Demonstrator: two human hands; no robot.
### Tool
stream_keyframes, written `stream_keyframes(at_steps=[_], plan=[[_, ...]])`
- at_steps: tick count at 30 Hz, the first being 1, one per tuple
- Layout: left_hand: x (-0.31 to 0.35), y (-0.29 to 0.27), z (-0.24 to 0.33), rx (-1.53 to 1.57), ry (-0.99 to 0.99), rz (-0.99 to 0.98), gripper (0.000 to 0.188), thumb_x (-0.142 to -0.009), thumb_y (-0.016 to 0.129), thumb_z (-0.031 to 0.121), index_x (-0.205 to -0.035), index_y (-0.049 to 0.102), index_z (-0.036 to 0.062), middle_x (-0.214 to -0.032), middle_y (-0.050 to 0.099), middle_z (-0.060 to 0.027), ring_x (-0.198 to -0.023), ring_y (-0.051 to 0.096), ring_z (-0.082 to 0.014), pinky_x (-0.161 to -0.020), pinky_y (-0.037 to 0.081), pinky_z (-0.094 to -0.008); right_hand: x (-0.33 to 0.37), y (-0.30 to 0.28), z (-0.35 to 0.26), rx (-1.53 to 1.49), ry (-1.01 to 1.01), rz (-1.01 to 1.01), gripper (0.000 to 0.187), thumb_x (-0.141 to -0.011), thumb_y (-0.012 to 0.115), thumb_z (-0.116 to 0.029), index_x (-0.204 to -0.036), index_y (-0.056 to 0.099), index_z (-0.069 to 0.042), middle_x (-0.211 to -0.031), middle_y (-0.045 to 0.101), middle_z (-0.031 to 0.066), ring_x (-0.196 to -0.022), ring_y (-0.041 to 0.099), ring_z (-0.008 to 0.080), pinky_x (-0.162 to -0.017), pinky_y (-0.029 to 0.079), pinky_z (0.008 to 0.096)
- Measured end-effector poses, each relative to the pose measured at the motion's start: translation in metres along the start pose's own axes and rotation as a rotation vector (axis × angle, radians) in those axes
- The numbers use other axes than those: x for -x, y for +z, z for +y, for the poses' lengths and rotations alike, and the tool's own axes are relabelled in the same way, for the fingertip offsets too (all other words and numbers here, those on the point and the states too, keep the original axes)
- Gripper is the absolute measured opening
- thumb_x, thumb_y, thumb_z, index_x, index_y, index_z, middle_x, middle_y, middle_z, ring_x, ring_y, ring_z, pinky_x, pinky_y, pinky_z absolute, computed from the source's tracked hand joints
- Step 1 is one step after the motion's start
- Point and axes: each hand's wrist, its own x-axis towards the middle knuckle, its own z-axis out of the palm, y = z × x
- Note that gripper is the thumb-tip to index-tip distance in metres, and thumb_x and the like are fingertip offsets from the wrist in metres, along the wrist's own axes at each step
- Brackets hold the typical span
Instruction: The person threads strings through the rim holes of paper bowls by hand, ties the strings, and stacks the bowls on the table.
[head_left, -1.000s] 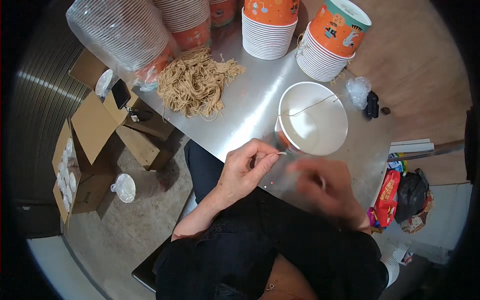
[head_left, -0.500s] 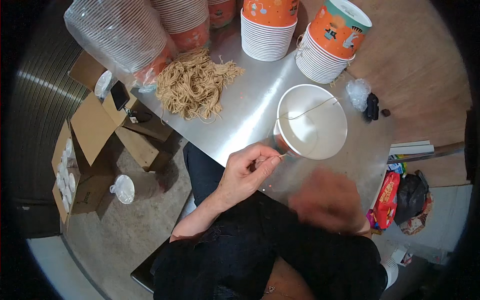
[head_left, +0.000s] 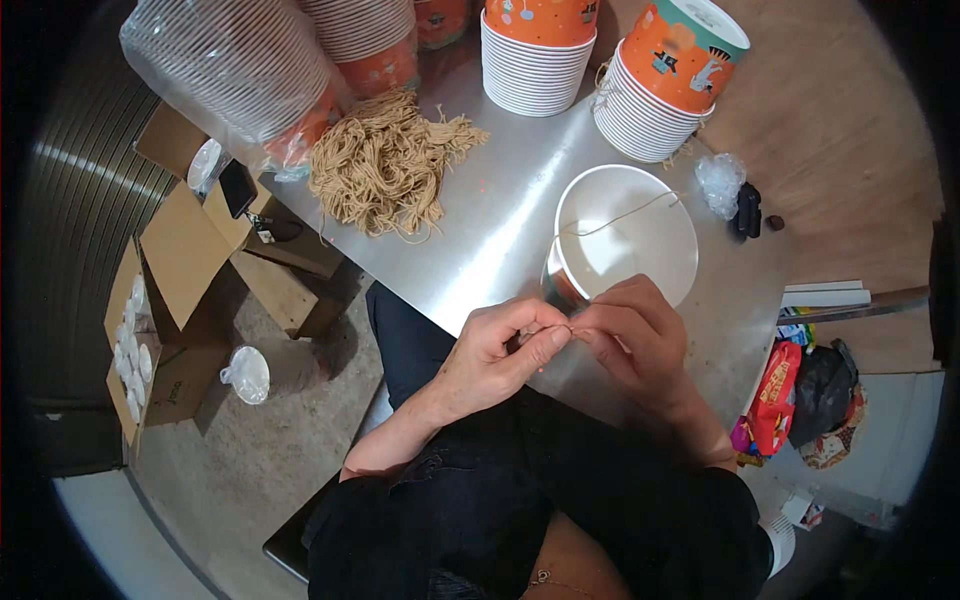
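A white-lined paper bucket (head_left: 655,250) with an orange printed outside lies tilted on the metal table, its mouth facing me. A thin tan string (head_left: 630,212) crosses its opening from one rim to the other. Just below the bucket, my left hand (head_left: 495,355) pinches the string's end between thumb and forefinger. My right hand (head_left: 640,335) meets it fingertip to fingertip, its thumb and fingers pinched at the same spot and covering part of the bucket's lower rim. The exact shape of the string between the fingertips is too small to make out.
A heap of tan strings (head_left: 390,165) lies at the left of the metal table (head_left: 480,235). Behind stand stacked paper buckets (head_left: 535,70), more (head_left: 665,90) at right, and plastic-wrapped ones (head_left: 235,75). A clear plastic ball (head_left: 720,185) sits at right; an open carton (head_left: 175,350) stands lower left.
My right hand, blurred and apart beside the bucket before, has come up and in to meet the left fingertips. My left hand keeps its pinch in nearly the same place.
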Motion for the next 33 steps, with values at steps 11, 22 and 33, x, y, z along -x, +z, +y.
stream_keyframes(at_steps=[11, 22, 33], plan=[[0.003, 0.012, 0.001, -0.119, 0.010, 0.183, 0.010, -0.097, 0.076, 0.006, -0.105, 0.071, 0.0017, -0.072, 0.052, 0.0069, -0.061, 0.042, -0.0009, -0.053, 0.033, -0.0208, -0.002, 0.005, 0.002, 0.350, -0.100, -0.018, 0.015, -0.085, 0.075, -0.015, -0.091, 0.063, -0.008, -0.085, 0.060, 0.0066, -0.074, 0.055, 0.0276, -0.067, 0.041, 0.0426], [-0.003, 0.012, -0.021, -0.472, 0.218, 0.384, 0.009, -0.087, 0.080, 0.004, -0.094, 0.074, 0.0025, -0.068, 0.060, -0.0023, -0.055, 0.051, -0.0085, -0.050, 0.038, -0.0261, -0.005, -0.003, 0.006, 0.448, 0.055, -0.038, 0.027, -0.083, 0.078, -0.017, -0.105, 0.067, -0.007, -0.095, 0.067, 0.0075, -0.087, 0.060, 0.0303, -0.076, 0.044, 0.0433], [-0.012, 0.015, -0.041, -0.492, 0.352, 0.405, 0.009, -0.087, 0.079, 0.005, -0.092, 0.073, 0.0012, -0.076, 0.067, -0.0070, -0.058, 0.060, -0.0172, -0.051, 0.045, -0.0312, -0.002, -0.001, 0.006, 0.419, 0.139, -0.191, 0.032, -0.082, 0.073, -0.002, -0.114, 0.069, -0.006, -0.093, 0.070, 0.0070, -0.085, 0.065, 0.0272, -0.075, 0.045, 0.0409]])
